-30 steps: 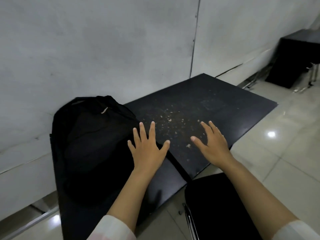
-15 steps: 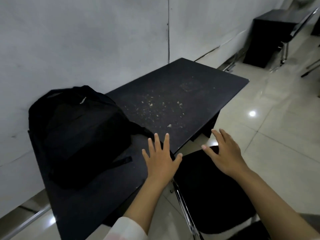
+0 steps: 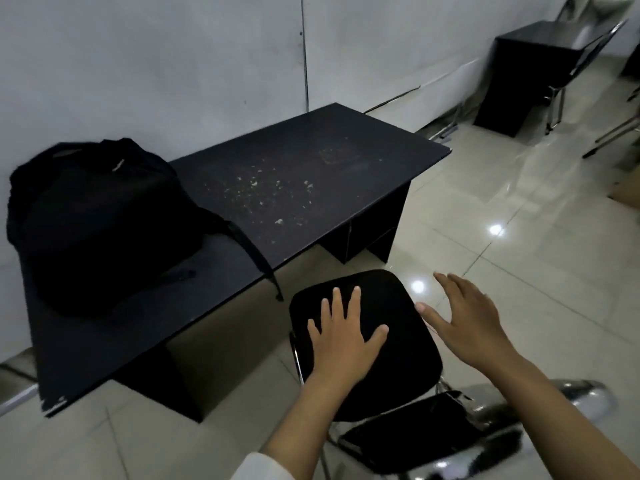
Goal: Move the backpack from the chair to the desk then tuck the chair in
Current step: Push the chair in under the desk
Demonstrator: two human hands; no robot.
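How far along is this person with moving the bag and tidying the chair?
The first half looks done: the backpack lies on the desk. In hand now: the left hand is spread over the chair seat, the right hand open beside it, neither with a grip. Left: the chair stands clear of the desk, not yet tucked in.

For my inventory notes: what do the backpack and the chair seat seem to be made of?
The backpack looks like soft matte black fabric, since it slumps and folds. The chair seat seems padded, with a matte black cloth-like cover and rounded corners, on a shiny, probably chromed metal frame.
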